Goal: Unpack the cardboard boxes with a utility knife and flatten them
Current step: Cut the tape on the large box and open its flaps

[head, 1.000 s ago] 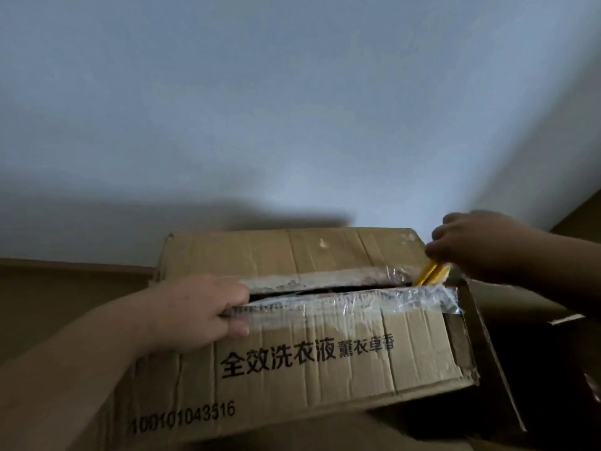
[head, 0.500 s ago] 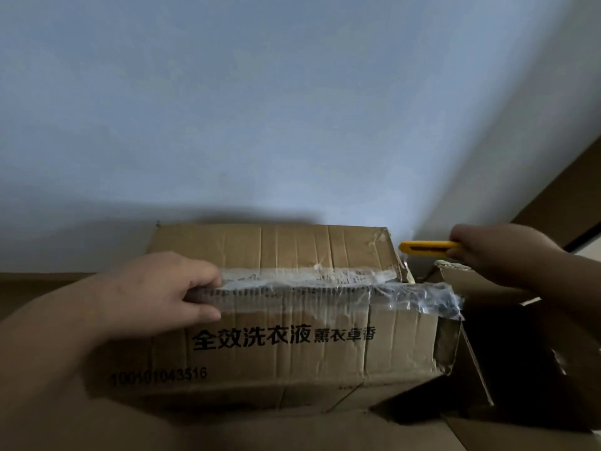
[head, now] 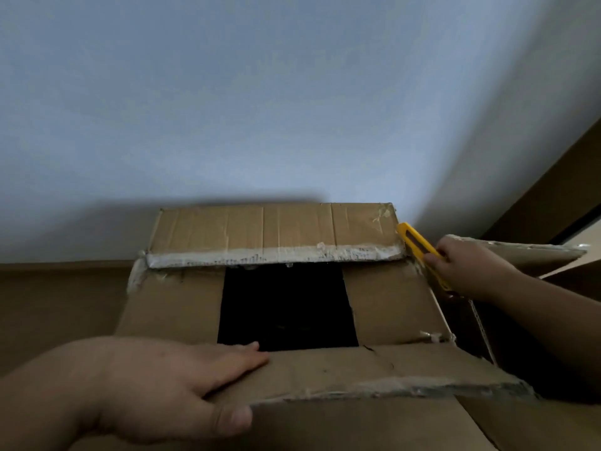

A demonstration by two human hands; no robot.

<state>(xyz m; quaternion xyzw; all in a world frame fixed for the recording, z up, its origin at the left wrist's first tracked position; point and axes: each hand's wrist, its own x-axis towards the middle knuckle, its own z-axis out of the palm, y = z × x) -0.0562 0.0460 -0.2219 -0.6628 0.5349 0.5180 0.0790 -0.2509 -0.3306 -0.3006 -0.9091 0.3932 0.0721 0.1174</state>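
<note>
- The cardboard box point(head: 387, 297) fills the near middle, its far side close to a pale wall point(head: 292, 92). Its top seam is already cut, and a dark opening shows between the two inner side flaps.
- The far flap point(head: 270, 232) stands partly raised. It is creased corrugated board, and a strip of wrinkled clear tape runs along its free edge.
- The near flap point(head: 374, 369) is folded towards the person. Its torn edge is ragged, with tape residue on it.
- The left hand point(head: 156, 385) grips this near flap at its left part, fingers over the top and thumb under the near edge.
- To do the step well, I judge this hand should pull the flap fully outward, keeping the box steady and staying clear of the blade's path.
- The right hand point(head: 468, 268) is at the box's far right corner, fingers clenched around the yellow utility knife point(head: 416, 245).
- The knife's tip points up and left beside the far flap's right end. Whether the blade is out I cannot tell.
- The next cut probably belongs at that right corner tape. A shallow stroke away from the body suits such soft, fibrous board.
</note>
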